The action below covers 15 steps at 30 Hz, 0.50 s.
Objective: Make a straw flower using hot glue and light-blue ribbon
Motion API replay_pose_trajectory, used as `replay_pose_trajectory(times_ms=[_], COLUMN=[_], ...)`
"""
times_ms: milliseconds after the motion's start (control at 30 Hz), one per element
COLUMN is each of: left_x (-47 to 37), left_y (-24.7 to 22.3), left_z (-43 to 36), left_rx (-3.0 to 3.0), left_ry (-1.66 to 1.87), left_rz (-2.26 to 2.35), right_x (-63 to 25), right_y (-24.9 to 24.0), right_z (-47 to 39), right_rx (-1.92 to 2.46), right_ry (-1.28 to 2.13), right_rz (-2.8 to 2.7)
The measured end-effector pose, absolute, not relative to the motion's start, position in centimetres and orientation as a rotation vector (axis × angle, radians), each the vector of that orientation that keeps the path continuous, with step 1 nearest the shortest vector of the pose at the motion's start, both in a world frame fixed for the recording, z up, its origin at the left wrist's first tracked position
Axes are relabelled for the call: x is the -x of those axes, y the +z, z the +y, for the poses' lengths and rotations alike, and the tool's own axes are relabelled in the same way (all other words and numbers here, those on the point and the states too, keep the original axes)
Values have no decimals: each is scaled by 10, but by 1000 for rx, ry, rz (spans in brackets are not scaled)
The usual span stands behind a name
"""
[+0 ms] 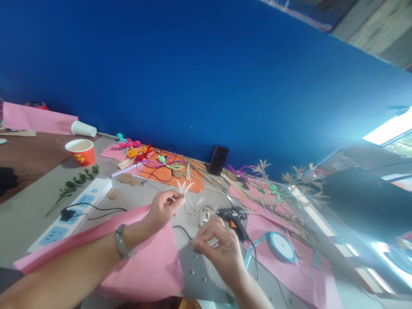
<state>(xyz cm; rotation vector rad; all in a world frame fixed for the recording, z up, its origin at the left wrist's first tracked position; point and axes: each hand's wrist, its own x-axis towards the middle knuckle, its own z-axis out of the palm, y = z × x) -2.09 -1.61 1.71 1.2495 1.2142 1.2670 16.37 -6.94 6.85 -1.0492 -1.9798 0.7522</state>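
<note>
My left hand (165, 207), with a bangle on its wrist, pinches the base of a small pale flower (184, 189) whose pointed petals fan upward. To its right, my right hand (219, 244) is held over the grey table (189, 281) with thumb and fingertips together; anything between them is too small to make out. Just beyond my right hand lies a black glue gun (236, 221), next to a round holder (206, 214) with pale pieces in it. A pink sheet (151, 266) lies beneath my left forearm.
At the left are a white power strip (72, 214), a leafy sprig (75, 182) and a red paper cup (81, 153). A phone (219, 160) leans on the blue partition (193, 77). Coloured craft pieces lie behind; a blue ribbon roll (281, 246) and dried stems are at right.
</note>
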Motion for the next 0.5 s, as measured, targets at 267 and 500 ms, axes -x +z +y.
replay_pose_trajectory(times_ms=[267,500], left_x=[18,15], left_y=[23,17], left_z=[-22,-27], left_rx=[-1176,-1209], left_ry=[1263,1215], left_rz=[1089,1022], right_x=[-162,-144], right_y=[49,31], right_z=[-54,-39], right_rx=[1304,1353], right_ry=[631,686], right_rz=[-1992,-1775])
